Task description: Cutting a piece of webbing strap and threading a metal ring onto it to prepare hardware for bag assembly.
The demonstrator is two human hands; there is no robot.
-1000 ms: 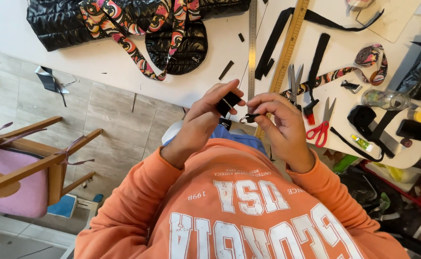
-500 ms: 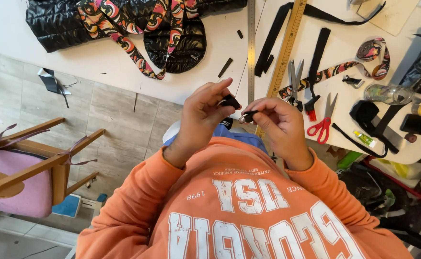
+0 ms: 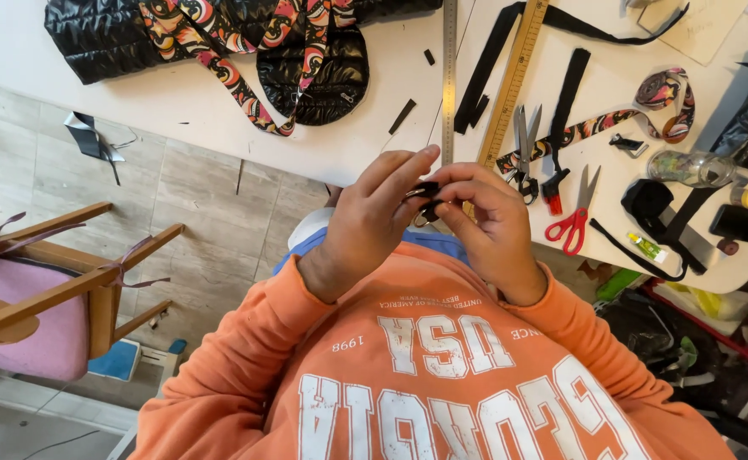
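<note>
Two hands meet over the near edge of the white surface [image 3: 178, 94], raised in front of the person's orange sweatshirt [image 3: 425, 375]. Far left stands a wooden chair [image 3: 42, 290] with a pink seat on the tiled floor [image 3: 195, 213]. On the surface beyond lies a black quilted bag [image 3: 306, 68] with a swirl-patterned strap [image 3: 237, 81]. The left hand [image 3: 374, 217] comes up from its orange sleeve with the wrist bent, back toward the camera, fingers extended and pressed together at their tips on a small black clip [image 3: 427, 200]. The right hand [image 3: 489, 226] mirrors it from the other side, fingers curled inward and closed on the same piece, so the clip sits pinched between both sets of fingertips, held in the air just above the surface edge. Directly behind them run a steel ruler [image 3: 449, 77] and a yellow wooden ruler [image 3: 510, 85], side by side. Further right lie grey scissors [image 3: 524, 153], black webbing strips [image 3: 565, 98], red-handled scissors [image 3: 571, 223], a coiled patterned strap [image 3: 667, 98], a clear glass jar [image 3: 689, 168] on its side and a dark phone [image 3: 744, 224].
</note>
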